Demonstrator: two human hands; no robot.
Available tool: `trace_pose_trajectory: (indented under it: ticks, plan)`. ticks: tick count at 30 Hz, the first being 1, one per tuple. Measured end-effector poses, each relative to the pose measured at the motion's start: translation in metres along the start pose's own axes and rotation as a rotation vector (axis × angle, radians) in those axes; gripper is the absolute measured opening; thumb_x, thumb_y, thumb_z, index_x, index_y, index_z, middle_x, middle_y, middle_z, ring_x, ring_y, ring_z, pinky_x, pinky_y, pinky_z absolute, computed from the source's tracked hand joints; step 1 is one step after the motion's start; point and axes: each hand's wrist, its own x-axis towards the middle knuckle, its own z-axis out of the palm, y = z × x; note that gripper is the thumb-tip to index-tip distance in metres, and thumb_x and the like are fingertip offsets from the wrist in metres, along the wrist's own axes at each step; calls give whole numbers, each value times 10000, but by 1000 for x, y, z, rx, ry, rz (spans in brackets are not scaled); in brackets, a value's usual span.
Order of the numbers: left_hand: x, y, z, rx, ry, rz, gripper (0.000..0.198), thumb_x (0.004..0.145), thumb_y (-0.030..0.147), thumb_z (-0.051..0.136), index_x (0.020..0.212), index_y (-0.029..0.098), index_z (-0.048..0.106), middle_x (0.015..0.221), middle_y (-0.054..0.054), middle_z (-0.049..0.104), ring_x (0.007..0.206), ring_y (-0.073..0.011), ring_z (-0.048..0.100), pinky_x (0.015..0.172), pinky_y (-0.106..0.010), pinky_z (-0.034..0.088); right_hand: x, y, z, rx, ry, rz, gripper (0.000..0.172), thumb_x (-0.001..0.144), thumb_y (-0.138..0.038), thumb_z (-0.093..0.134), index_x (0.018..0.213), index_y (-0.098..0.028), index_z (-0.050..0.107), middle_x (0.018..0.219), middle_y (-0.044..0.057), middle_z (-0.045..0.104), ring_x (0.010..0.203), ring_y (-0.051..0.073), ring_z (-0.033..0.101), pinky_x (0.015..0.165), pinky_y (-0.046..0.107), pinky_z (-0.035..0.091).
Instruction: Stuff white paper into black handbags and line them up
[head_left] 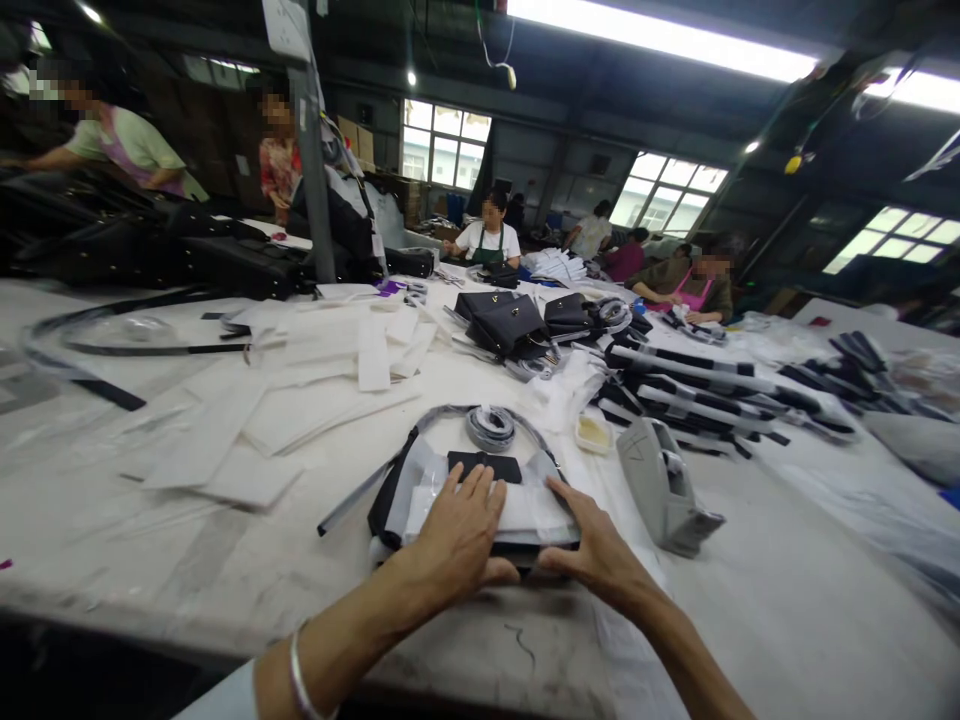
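Note:
A black bag (390, 495) wrapped in white paper lies flat on the white table (150, 560) just in front of me. My left hand (457, 535) lies flat on the white wrapping, fingers stretched out and pressing down. My right hand (596, 545) rests on the bag's right edge, fingers extended along it and the thumb tucked under the near rim. A small black pouch (484, 466) sits on the bag beyond my fingers. A coiled grey strap (491, 427) lies at the bag's far end.
A grey tape dispenser (664, 485) stands to the right of the bag. Sheets of white paper (247, 430) are spread to the left. Black bags (510, 322) and wrapped straps (697, 385) fill the far table. Several people work farther back.

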Motion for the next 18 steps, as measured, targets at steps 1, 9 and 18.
trace_pose_trajectory:
  ticks: [1,9,18]
  plan:
    - [10,6,3,-9,-31,0,936,716,713,716,1350,68,476,1397,-259,506,1323,-389,451,1116,-549,298,2,-2,-4,-33,-33,5,997,626,-414,811,1490,-145,392,1490,178,445,1371,344,398,1145,500,300]
    - [22,22,15,-78,-26,53,510,830,520,708,1112,118,570,1064,-105,634,993,-270,583,919,-398,453,15,-4,3,-70,-51,-132,1146,534,-440,879,1509,-170,341,1414,166,518,1307,362,457,1185,559,163]
    - [12,22,24,6,92,265,139,968,222,501,1055,145,578,993,-70,644,925,-212,589,945,-364,436,-3,23,30,-218,238,-373,672,686,-554,812,1243,-242,602,1123,110,692,1090,371,606,1112,574,302]
